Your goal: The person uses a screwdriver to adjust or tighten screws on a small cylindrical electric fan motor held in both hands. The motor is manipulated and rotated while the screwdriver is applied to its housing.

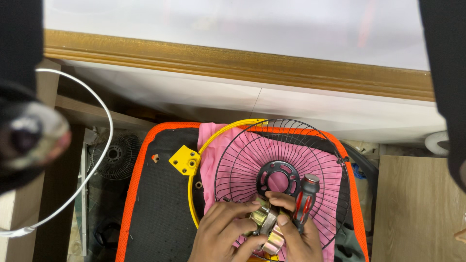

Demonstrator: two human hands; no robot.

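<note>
A black wire fan grille (291, 140) with a round black hub lies on a pink cloth (213, 140) on a black mat with an orange border (160, 194). My left hand (221, 228) and my right hand (293, 237) meet at the grille's near edge, both gripping a small metal motor part (266, 221) with silver and brass-coloured pieces. My right hand also holds a red and black screwdriver (306, 196), its grey butt end pointing up over the grille. A yellow ring with a yellow bracket (185, 160) curves along the grille's left side.
A second small fan grille (115, 155) lies on the floor to the left of the mat. A white hoop (104, 121) arcs at the left. A wooden moulding (242, 63) runs across the wall behind. A wooden panel (417, 208) stands at the right.
</note>
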